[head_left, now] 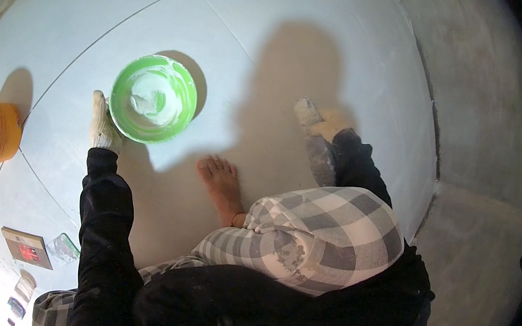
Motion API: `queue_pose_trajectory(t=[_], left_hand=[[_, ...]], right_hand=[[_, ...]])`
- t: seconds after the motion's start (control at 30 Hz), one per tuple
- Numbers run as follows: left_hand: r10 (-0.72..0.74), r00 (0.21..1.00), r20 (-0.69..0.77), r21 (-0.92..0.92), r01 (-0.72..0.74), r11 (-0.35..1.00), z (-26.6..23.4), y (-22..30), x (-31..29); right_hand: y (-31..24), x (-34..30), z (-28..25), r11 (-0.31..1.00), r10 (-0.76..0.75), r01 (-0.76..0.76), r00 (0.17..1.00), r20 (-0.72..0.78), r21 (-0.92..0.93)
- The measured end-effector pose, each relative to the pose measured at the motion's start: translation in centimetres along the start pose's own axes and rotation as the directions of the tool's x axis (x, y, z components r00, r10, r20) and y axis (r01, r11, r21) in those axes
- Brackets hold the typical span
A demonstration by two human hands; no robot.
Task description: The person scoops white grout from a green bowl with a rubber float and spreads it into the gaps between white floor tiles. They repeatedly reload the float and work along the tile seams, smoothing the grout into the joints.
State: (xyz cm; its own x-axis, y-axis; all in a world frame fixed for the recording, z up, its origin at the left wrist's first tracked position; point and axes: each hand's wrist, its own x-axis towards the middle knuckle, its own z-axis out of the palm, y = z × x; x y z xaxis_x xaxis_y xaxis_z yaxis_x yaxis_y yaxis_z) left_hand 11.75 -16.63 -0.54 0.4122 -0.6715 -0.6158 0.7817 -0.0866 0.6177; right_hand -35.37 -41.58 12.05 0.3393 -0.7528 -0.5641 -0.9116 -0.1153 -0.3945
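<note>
1. While the left hand, in a cream knitted glove, touches its left side, a round, bright green bowl stands left of centre over the pale tiled floor, its mouth facing up.
2. White paste lies in the bowl and is smeared around its inner wall; a shadow falls beyond the rim, at upper right.
3. The left hand's fingers point away from the body along the bowl's outside; the bowl hides part of the hand, so I cannot tell how far the fingers close on it.
4. The right hand, in a yellowish glove, is well apart from the bowl, near a dirty whitish piece and a smudged grey shape; I cannot tell whether it grips either one or how its fingers stand.
5. A bare foot rests on the floor between the hands, below grey-and-white checked trousers with a dirty patch.
6. Farther left stands an orange round tub with a dark rim.
7. Nearer the body, left of the black left sleeve, lie a flat, brown rectangular object with a red patch and, just beside it, a clear, green-edged piece.
</note>
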Motion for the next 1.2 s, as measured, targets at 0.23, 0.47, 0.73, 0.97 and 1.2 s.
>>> queue_pose_trajectory(t=[0.23, 0.47, 0.73, 0.97, 1.2], left_hand=[[0.0, 1.0, 0.008, -0.062, 0.0, 0.998, -0.3, -0.1, 0.4], [0.023, 0.998, 0.052, -0.095, -0.018, 0.995, -1.3, -0.3, 0.8], [0.053, 0.999, 0.002, -0.084, -0.053, 0.995, -0.8, -0.9, 0.9], [0.065, 0.997, -0.048, -0.025, -0.066, 0.997, -1.2, -0.9, 0.1], [0.069, 0.998, 0.009, -0.024, -0.069, 0.997, -2.3, -1.0, 1.7]], right_hand=[[-2.1, 1.3, 8.1, 0.874, -0.227, 0.092, 0.945, -0.234, -0.478], [-3.7, -2.1, 5.3, 0.695, 0.02, 0.258, 0.926, 0.377, -0.671], [-11.4, 11.0, 0.8, 0.414, -0.414, 0.338, 0.897, 0.155, -0.845], [-8.0, 5.9, 2.8, 0.375, -0.313, 0.34, 0.922, 0.228, -0.862], [2.0, -0.9, 2.6, 0.616, 0.217, 0.049, 0.949, 0.229, -0.786]])
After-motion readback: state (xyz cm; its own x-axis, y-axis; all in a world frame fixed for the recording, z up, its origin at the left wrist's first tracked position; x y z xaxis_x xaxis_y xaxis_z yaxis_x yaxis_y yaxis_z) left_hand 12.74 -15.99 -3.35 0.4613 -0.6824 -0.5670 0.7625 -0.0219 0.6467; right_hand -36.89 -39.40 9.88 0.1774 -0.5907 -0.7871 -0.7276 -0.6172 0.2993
